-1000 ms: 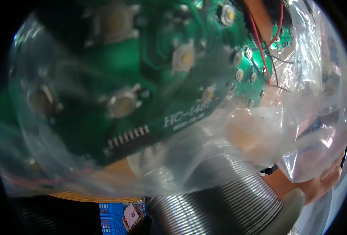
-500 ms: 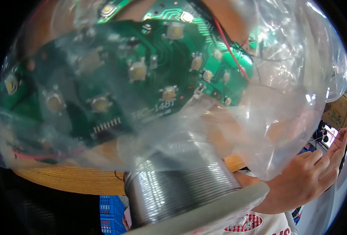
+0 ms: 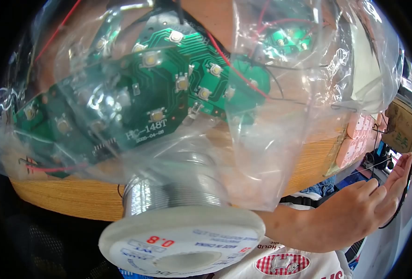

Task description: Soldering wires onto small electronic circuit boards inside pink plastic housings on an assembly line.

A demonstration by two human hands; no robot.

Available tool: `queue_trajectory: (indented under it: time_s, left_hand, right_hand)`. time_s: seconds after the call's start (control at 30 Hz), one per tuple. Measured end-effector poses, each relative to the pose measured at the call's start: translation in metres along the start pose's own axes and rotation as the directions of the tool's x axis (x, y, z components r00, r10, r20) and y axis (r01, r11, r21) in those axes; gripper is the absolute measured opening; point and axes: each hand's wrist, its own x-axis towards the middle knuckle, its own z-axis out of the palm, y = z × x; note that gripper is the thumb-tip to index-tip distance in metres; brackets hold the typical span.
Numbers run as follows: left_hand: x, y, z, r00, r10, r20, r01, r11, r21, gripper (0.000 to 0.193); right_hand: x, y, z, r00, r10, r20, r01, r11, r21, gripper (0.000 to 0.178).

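A clear plastic bag [image 3: 266, 176] fills the upper view, close to me. Inside lie several green circuit boards [image 3: 168, 76] with small white push buttons, and thin red and black wires. Against the bag's lower side, a spool of solder wire [image 3: 173, 190] shows its white flange. At the right, my left hand [image 3: 369, 209] stretches its fingers up beside a dark edge; nothing shows in it. Its forearm crosses before a white printed shirt and disappears behind the bag and spool. Blurred brown, skin-like shapes show behind the bag at the top; I cannot make out a right hand there.
A wooden tabletop [image 3: 61, 195] curves across the lower left, with a black mesh chair [image 3: 38, 251] below. Pink blocks or packs [image 3: 352, 144] stand on the right, near a cardboard box [image 3: 401, 123], dark cables and a bright object.
The bag with its boards has shifted left, and the spool has moved left and tilted, so its flange face shows. Pink items have come into sight. The forearm and hand have barely moved.
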Motion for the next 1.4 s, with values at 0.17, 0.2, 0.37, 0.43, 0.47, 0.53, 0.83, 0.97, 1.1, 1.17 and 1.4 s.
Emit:
queue_trajectory:
  time_s: [0.17,0.2,0.37,0.43,0.47,0.53,0.83,0.97,1.1,1.17,1.4]
  left_hand:
    - [-0.003,-0.006,0.032,0.98,0.043,-0.195,-0.051,0.998,-0.037,0.026]
    - [-0.009,-0.009,0.045,0.906,0.033,-0.421,-0.072,0.994,-0.077,0.026]
    - [-0.004,-0.001,0.0,0.996,-0.006,0.087,0.003,0.999,0.036,0.025]
    - [0.004,0.002,0.004,0.996,0.025,0.087,-0.028,0.999,0.029,0.026]
    - [0.014,0.002,0.011,0.992,0.034,0.12,-0.033,0.999,-0.01,0.027]
    - [0.015,-0.001,0.012,0.989,0.017,0.146,-0.013,0.999,-0.029,0.027]
    - [0.002,-0.001,0.009,0.996,0.014,0.085,-0.016,0.999,0.03,0.029]
    - [-0.002,0.0,0.019,0.993,-0.044,0.11,0.047,0.999,-0.023,0.028]
    - [-0.001,-0.006,0.024,0.991,-0.037,0.125,0.038,0.999,-0.004,0.029]
    - [-0.006,-0.001,0.022,0.991,-0.052,0.124,0.047,0.998,0.044,0.03]
    - [-0.005,0.009,0.025,0.991,-0.025,0.13,0.011,0.994,0.109,0.033]
  right_hand:
    - [-0.01,-0.014,-0.03,0.999,-0.017,-0.03,0.013,0.989,-0.147,0.013]
    - [-0.015,-0.019,-0.036,0.999,-0.031,-0.031,0.025,0.985,-0.171,0.013]
    - [-0.026,-0.036,-0.077,0.996,-0.07,-0.049,0.055,0.963,-0.263,0.014]
    - [-0.015,-0.034,-0.083,0.998,-0.048,-0.052,0.031,0.955,-0.296,0.015]
    - [-0.003,-0.031,-0.082,0.998,-0.023,-0.052,0.005,0.945,-0.326,0.015]
    - [-0.003,-0.032,-0.078,0.999,-0.022,-0.048,0.003,0.936,-0.352,0.015]
    - [-0.021,-0.038,-0.076,0.998,-0.041,-0.051,0.015,0.903,-0.43,0.017]
    - [-0.021,-0.038,-0.077,0.998,-0.031,-0.053,0.002,0.88,-0.475,0.018]
    - [-0.018,-0.042,-0.071,0.999,-0.019,-0.051,-0.011,0.845,-0.534,0.019]
    - [-0.022,-0.041,-0.078,0.998,-0.031,-0.054,-0.001,0.854,-0.521,0.02]
    - [0.018,0.116,0.111,0.953,-0.269,-0.141,-0.076,0.238,-0.968,0.01]
